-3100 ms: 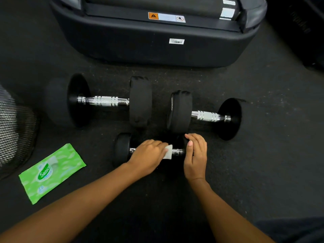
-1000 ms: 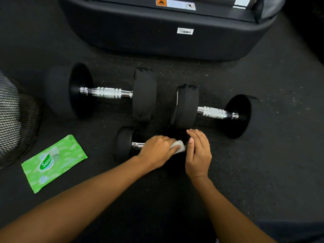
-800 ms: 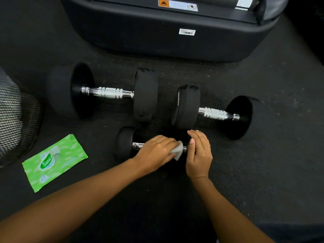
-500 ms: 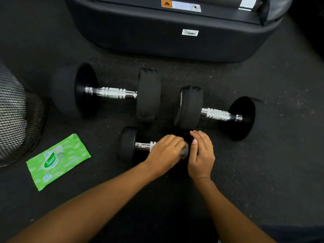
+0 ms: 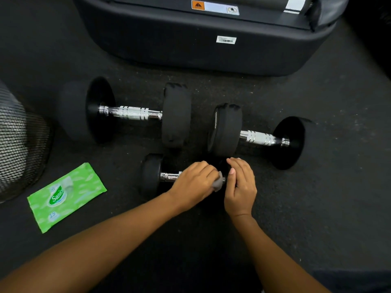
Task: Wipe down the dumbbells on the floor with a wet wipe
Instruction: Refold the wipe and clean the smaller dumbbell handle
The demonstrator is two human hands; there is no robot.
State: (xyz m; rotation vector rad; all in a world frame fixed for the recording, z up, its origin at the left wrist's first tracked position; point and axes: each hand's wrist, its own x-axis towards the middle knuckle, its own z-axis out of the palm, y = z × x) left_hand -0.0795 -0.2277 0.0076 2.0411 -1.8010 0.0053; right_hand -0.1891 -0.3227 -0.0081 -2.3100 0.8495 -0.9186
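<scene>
1. Three dumbbells lie on the dark floor, all with their handles running left to right.
2. The small dumbbell lies nearest the person, just in front of the gap between the two larger ones.
3. The left hand is curled over its chrome handle, fingers wrapped down round the bar and clasping a wet wipe against it; a crumpled grey-white corner of the wipe pokes out at the fingertips.
4. The right hand is cupped over the small dumbbell's right head (that head is almost wholly hidden under it), fingers curved around the top and thumb beside the wipe.
5. Only the left head and a short stretch of bare handle show to the left of the left hand.
6. The big left dumbbell and the right dumbbell lie farther away, their inner heads close together but apart; neither hand touches them.
7. A green wipes pack lies flat on the floor well to the left of the small dumbbell.
8. A black mesh object stands at the left edge.
9. A black machine base with stickers spans the top, beyond the dumbbells.
</scene>
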